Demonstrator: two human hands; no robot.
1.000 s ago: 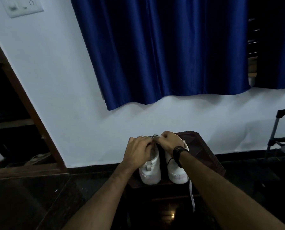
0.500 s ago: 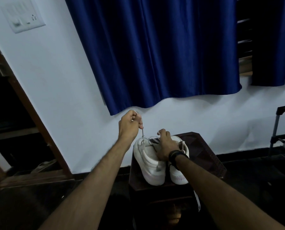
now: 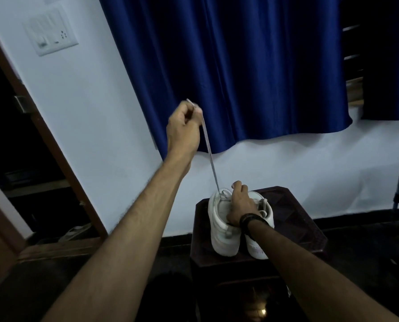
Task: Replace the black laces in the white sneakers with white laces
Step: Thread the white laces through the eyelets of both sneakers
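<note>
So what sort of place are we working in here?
Most likely a room in a home. A blue curtain hangs on the white wall, with a switch plate and a wooden door frame beside it. The white sneakers stand on a small dark stool, not a workbench.

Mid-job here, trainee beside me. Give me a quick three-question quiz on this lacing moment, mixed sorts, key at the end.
1. True or false: the left hand holds the white lace raised and taut above the left sneaker.
2. Multiple choice: the right hand rests on A) the blue curtain, B) the sneakers, C) the switch plate.
3. Fill in: both sneakers stand on a dark ____ by the wall.

Key: 1 true; 2 B; 3 stool.
</note>
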